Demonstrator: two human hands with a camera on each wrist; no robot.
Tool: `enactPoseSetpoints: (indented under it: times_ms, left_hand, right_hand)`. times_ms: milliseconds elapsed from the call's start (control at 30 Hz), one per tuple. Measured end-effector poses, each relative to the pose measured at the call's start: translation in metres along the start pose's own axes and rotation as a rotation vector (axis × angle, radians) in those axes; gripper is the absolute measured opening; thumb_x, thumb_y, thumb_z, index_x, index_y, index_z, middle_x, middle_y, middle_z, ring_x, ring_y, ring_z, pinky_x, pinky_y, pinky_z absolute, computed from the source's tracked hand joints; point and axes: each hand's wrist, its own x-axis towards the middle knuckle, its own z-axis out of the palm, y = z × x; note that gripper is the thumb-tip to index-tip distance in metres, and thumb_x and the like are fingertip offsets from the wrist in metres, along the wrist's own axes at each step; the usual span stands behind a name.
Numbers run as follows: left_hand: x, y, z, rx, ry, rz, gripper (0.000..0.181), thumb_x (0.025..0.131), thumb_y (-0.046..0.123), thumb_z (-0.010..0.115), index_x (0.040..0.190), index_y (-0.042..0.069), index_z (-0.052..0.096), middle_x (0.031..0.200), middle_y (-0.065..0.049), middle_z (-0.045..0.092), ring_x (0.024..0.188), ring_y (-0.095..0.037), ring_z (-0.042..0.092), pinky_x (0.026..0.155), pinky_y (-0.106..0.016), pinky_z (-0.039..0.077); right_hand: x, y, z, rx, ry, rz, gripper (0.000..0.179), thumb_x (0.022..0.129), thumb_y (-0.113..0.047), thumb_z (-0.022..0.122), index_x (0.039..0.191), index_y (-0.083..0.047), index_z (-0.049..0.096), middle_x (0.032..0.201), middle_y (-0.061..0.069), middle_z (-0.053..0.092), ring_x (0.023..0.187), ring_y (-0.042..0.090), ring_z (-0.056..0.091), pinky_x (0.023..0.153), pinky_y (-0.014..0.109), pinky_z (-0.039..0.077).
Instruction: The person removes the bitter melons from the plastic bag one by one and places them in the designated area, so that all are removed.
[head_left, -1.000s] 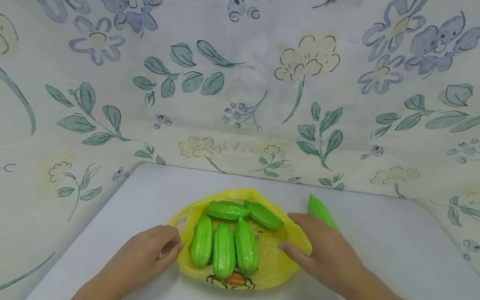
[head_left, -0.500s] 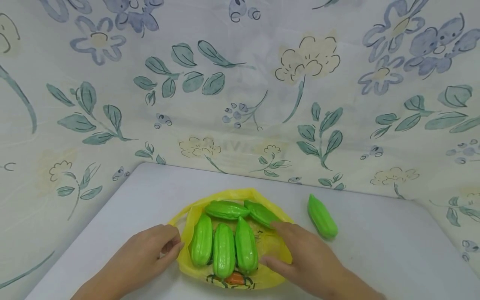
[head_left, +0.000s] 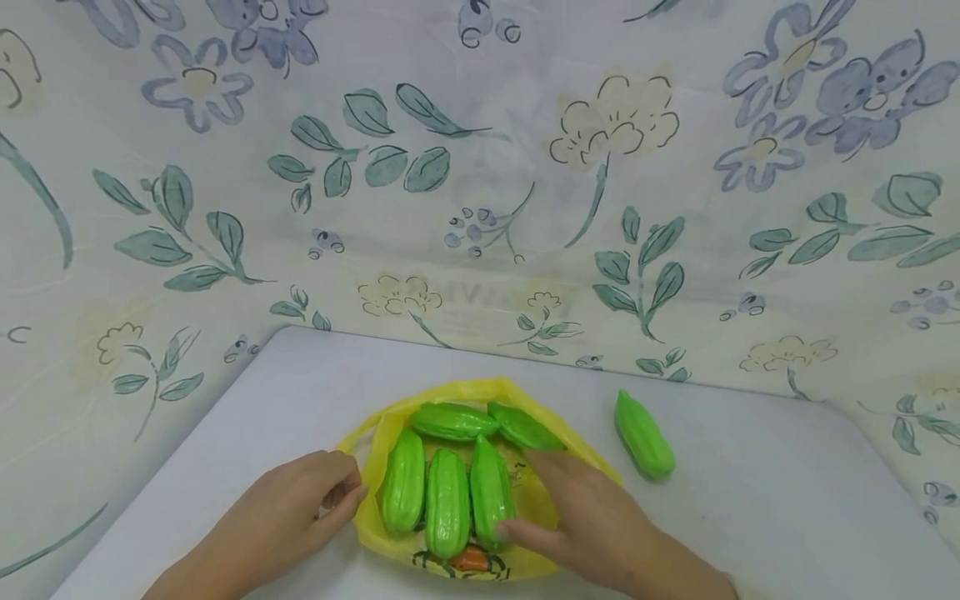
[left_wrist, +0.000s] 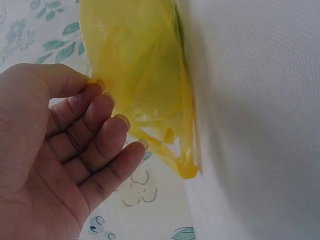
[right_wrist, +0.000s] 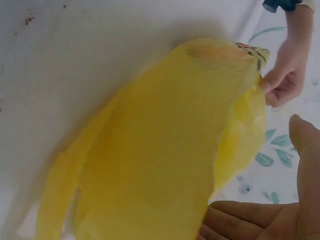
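A yellow plastic bag (head_left: 536, 552) lies with its mouth spread on the white table. Inside it are several glossy green, ridged, gourd-like vegetables (head_left: 447, 504), tapered at one end. At the bag's left edge, my left hand (head_left: 303, 500) pinches the plastic between thumb and index finger; the left wrist view shows the other fingers (left_wrist: 102, 145) loosely bent. My right hand (head_left: 600, 521) reaches into the right part of the bag, thumb apart from its extended fingers. Its thumb tip overlaps the rightmost upright vegetable (head_left: 491, 492); contact cannot be told. The right wrist view shows nothing in its grasp.
One more green vegetable (head_left: 645, 437) lies on the white table (head_left: 787, 500), right of the bag. Behind and left of the table hangs a floral-patterned cloth (head_left: 510, 167).
My right hand has moved left, from the bag's right rim to over its inside, uncovering the loose vegetable at the right. My left hand and the vegetables have stayed put.
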Motion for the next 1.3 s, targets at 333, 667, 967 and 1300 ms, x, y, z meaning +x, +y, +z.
enactPoseSetpoints:
  times_ms: [333, 667, 967, 1300]
  left_hand:
    - [0.000, -0.001, 0.002, -0.012, -0.004, -0.001, 0.023, 0.093, 0.014, 0.076, 0.085, 0.028, 0.058, 0.074, 0.020, 0.045, 0.071, 0.000, 0.044, 0.064, -0.023, 0.046]
    - [0.002, -0.002, 0.002, -0.008, 0.008, -0.002, 0.024, 0.093, 0.014, 0.075, 0.085, 0.028, 0.058, 0.074, 0.021, 0.045, 0.071, 0.000, 0.045, 0.065, -0.023, 0.046]
    - [0.002, -0.003, 0.003, -0.002, 0.000, -0.018, 0.024, 0.093, 0.015, 0.075, 0.085, 0.028, 0.058, 0.074, 0.020, 0.044, 0.070, 0.001, 0.044, 0.064, -0.023, 0.046]
    - [0.001, -0.003, 0.005, -0.001, 0.039, 0.021, 0.025, 0.092, 0.013, 0.076, 0.085, 0.028, 0.058, 0.074, 0.021, 0.043, 0.071, 0.001, 0.043, 0.063, -0.023, 0.045]
  right_hand:
    - [0.016, 0.006, 0.020, 0.030, -0.016, -0.040, 0.083, 0.100, -0.069, 0.052, 0.157, -0.010, 0.044, 0.145, 0.011, 0.061, 0.120, 0.026, 0.065, 0.103, 0.047, 0.052]
    - [0.022, 0.008, 0.026, 0.031, -0.042, 0.013, 0.087, 0.096, -0.072, 0.056, 0.156, -0.009, 0.047, 0.126, 0.009, 0.070, 0.093, 0.010, 0.062, 0.090, 0.041, 0.057]
    - [0.024, 0.006, 0.029, 0.034, -0.067, 0.055, 0.072, 0.092, -0.074, 0.059, 0.121, -0.008, 0.069, 0.081, -0.009, 0.060, 0.068, 0.006, 0.051, 0.059, 0.028, 0.047]
    - [0.025, 0.008, 0.032, 0.051, -0.045, 0.028, 0.067, 0.092, -0.069, 0.065, 0.119, -0.008, 0.070, 0.074, -0.011, 0.055, 0.067, 0.006, 0.050, 0.058, 0.026, 0.045]
